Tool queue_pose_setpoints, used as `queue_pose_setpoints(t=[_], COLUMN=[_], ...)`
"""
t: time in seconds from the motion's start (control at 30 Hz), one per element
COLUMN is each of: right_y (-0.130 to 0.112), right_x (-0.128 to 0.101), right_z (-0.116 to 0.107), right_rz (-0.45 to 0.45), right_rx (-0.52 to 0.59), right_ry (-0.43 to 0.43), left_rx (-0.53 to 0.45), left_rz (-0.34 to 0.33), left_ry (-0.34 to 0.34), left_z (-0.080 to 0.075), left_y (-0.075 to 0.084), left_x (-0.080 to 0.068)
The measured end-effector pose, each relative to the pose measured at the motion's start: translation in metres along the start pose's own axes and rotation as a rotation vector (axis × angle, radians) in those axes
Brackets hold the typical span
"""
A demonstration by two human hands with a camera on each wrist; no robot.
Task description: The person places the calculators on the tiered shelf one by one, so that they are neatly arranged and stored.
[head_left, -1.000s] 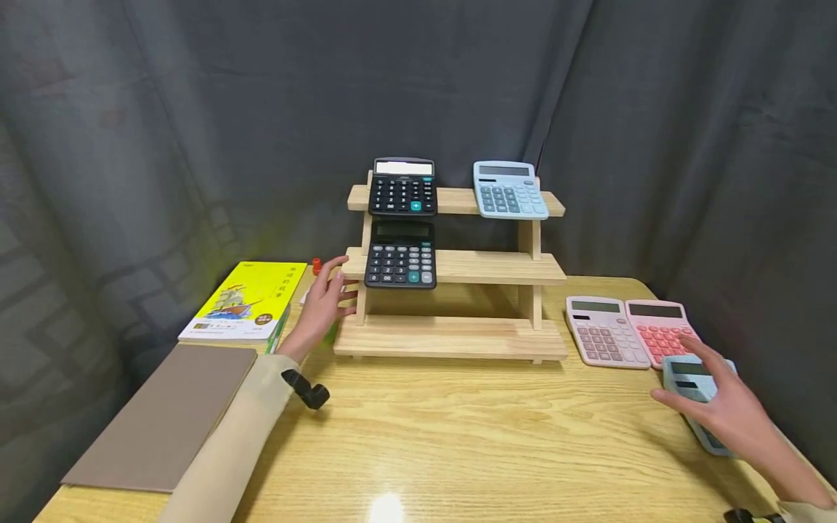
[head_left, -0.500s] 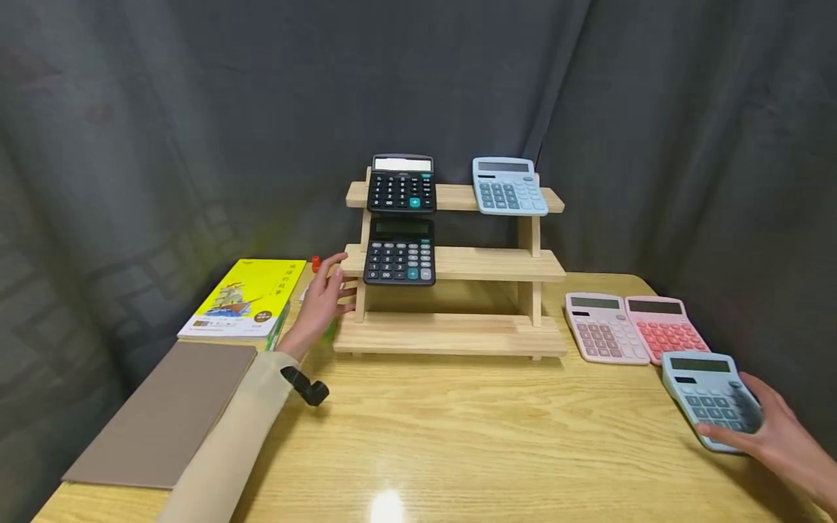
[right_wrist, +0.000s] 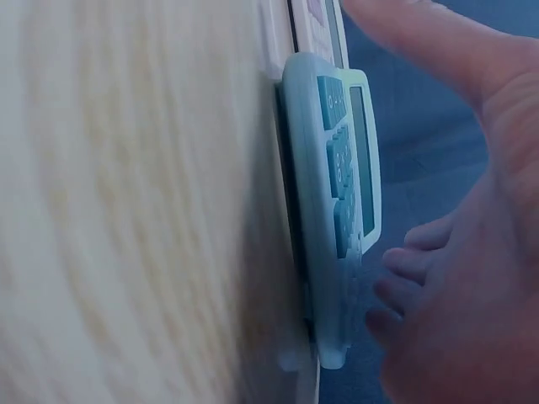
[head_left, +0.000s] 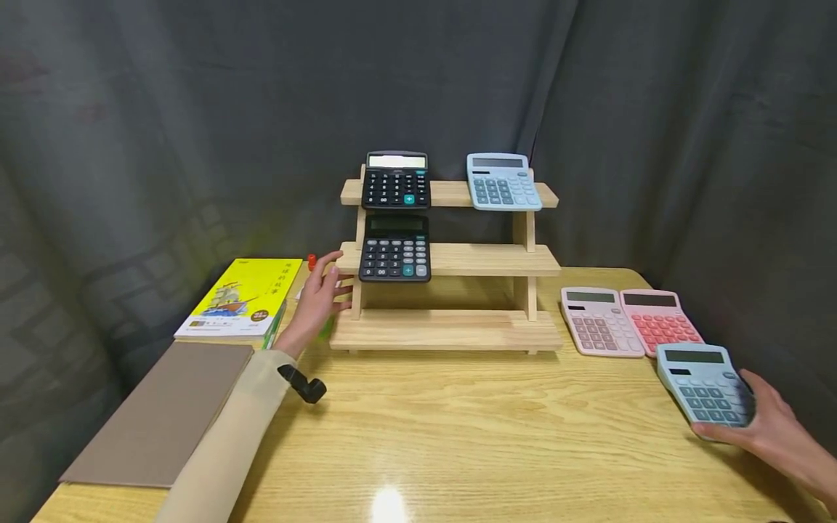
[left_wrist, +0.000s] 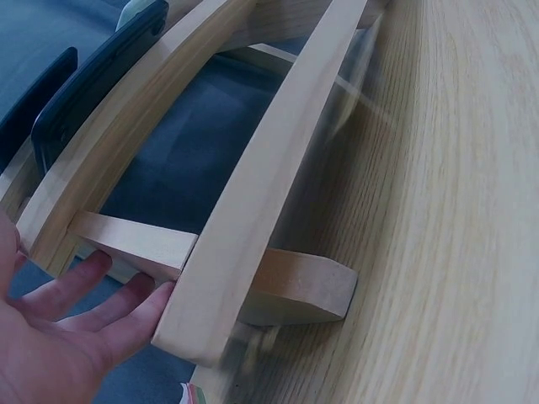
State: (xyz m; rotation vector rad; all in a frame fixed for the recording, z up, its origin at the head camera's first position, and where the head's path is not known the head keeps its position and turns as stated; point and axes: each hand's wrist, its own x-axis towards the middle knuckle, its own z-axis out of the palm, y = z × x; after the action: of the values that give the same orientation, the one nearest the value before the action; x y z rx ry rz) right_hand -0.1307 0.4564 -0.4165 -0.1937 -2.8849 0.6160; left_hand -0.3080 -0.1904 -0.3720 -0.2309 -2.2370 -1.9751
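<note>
A light blue calculator (head_left: 706,385) is at the table's right. My right hand (head_left: 778,432) holds it by its lower right part, thumb on the near edge and fingers at the far side. The right wrist view shows this calculator (right_wrist: 328,194) edge-on, with the thumb and fingers of my right hand (right_wrist: 472,210) spread around it and some gap visible. My left hand (head_left: 315,301) touches the left end of a three-tier wooden shelf stand (head_left: 451,330). Its fairly straight fingers (left_wrist: 126,324) lie against the stand's side support in the left wrist view.
Black calculators (head_left: 395,250) stand on the upper and middle tiers, with another blue calculator (head_left: 503,181) at the top right. A pale pink calculator (head_left: 601,323) and a pink calculator (head_left: 660,319) lie right of the stand. A yellow book (head_left: 242,294) and a brown folder (head_left: 157,414) lie left.
My right hand has gone from hovering over the blue calculator to its right edge, taking hold of it. The calculator has shifted slightly up in view. My left hand has stayed at the stand.
</note>
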Motion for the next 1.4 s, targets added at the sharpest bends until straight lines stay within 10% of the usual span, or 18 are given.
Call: queue_pose_setpoints(t=[0.33,0.9,1.4], right_y=[0.010,0.007,-0.012], right_x=[0.002,0.006,-0.001], right_z=[0.004,0.012,0.007], right_rz=[0.091,0.059,0.206], right_rx=[-0.036,-0.034,-0.006], right_ry=[-0.115,-0.098,0.026], left_rx=[0.019,0.007,0.018], left_rz=[-0.005,0.011,0.004], left_ry=[-0.003,-0.006,-0.003], left_z=[0.000,-0.001,-0.001], left_y=[0.000,-0.001,-0.003], left_x=[0.000,0.000,0.001])
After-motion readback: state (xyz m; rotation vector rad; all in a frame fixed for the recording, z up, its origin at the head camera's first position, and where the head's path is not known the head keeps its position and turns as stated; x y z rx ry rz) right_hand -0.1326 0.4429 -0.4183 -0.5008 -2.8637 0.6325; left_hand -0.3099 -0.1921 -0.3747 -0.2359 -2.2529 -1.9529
